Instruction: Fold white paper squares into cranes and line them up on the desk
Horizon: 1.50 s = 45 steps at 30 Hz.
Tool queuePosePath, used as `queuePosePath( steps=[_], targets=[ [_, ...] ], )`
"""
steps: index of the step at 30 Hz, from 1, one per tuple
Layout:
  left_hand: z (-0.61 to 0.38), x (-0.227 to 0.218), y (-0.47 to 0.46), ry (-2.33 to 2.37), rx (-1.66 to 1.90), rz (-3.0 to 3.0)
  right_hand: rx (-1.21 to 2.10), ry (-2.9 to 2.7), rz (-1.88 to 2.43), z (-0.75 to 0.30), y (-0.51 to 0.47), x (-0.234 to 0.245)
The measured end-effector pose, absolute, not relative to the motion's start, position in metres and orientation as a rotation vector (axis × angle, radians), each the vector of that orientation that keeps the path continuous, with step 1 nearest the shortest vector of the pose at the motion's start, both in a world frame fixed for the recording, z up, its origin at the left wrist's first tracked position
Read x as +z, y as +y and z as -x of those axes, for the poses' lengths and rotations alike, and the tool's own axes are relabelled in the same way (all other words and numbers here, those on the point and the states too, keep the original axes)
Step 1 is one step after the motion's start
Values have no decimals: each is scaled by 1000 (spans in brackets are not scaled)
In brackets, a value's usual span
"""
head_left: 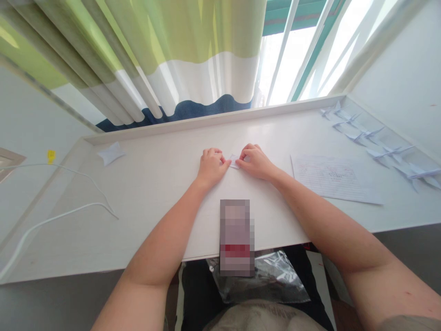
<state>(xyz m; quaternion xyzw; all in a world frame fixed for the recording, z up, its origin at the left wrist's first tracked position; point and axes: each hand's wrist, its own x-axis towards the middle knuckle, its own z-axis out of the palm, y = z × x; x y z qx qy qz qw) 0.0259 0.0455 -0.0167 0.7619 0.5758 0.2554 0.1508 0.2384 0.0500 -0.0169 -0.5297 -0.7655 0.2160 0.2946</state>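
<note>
A small folded piece of white paper (234, 162) lies on the white desk between my two hands. My left hand (212, 166) pinches its left edge between thumb and fingertips. On the opposite side, my right hand (254, 161) grips the right edge with thumb and curled fingers. Much of the paper is covered by my fingertips, so its full folded shape cannot be made out. Both forearms reach forward across the desk's front edge.
Several folded white paper shapes (375, 132) line the desk's right side. A printed sheet (337, 178) lies nearer my right forearm. Another folded paper (112, 153) rests far left, near a white cable (87, 177). A blurred-out rectangle (235, 230) overlaps the front edge, above a clear plastic bag (275, 278).
</note>
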Motion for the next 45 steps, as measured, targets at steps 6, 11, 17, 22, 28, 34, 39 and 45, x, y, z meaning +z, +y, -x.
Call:
queuePosePath(
  steps=[6, 11, 17, 22, 28, 34, 39, 45],
  targets=[
    [-27, -16, 45, 1704, 683, -2185, 552, -2021, 1438, -239, 50, -17],
    [-21, -18, 49, 1668, 717, -2177, 586, -2015, 1409, -244, 53, -18],
    [-18, -13, 47, 1510, 920, -2268, 599, -1974, 1428, -244, 53, -17],
    [-19, -13, 44, 1436, 791, -2340, 586, -1970, 1445, -243, 53, -18],
    [-19, -15, 46, 1475, 725, -2317, 620, -2013, 1416, -248, 52, -18],
    [-19, -13, 46, 1435, 751, -2296, 688, -2071, 1389, -254, 53, -14],
    [-20, -12, 46, 1444, 688, -2278, 811, -2210, 1435, -254, 37, 0],
    [-20, -11, 46, 1442, 650, -2319, 914, -2395, 1160, -240, 13, 0]
  ],
)
